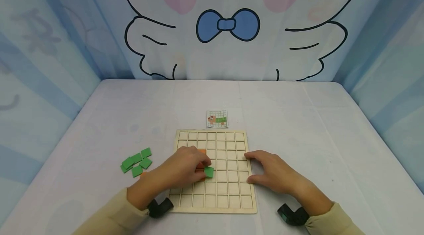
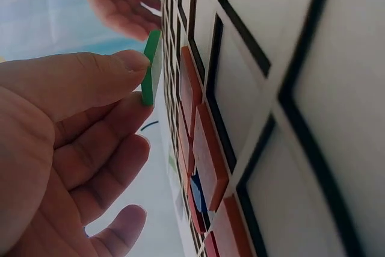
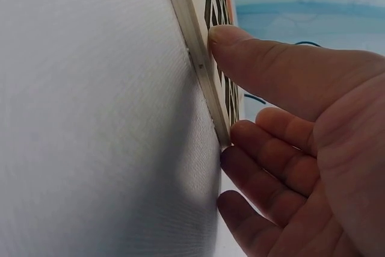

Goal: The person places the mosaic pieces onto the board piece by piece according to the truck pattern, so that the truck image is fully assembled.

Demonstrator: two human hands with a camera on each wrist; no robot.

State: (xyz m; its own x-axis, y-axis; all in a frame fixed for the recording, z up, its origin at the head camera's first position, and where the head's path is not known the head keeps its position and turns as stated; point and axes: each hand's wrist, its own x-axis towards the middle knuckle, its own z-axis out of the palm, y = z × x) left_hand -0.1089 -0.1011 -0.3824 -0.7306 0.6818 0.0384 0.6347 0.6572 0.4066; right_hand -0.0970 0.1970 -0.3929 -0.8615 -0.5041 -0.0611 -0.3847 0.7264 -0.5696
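Observation:
My left hand [image 1: 187, 167] is over the left half of a wooden grid board [image 1: 228, 201]. Its thumb and a finger pinch a green square tile [image 2: 150, 67] by the edges, just above the cells. Several orange-red tiles [image 2: 210, 154] lie in the grid below that hand, one of them bearing a dark and blue mark; in the head view the hand covers most of them. On the board's right edge, my right hand [image 1: 276, 172] rests with thumb and fingertips touching the rim, fingers relaxed and spread.
Several loose green tiles [image 1: 136, 158] lie left of the board, with an orange one partly hidden by the left forearm. Behind the board's far edge is a small picture card [image 1: 217, 119] with a green and orange gridded figure. Printed curtains surround the white table [image 1: 291, 117].

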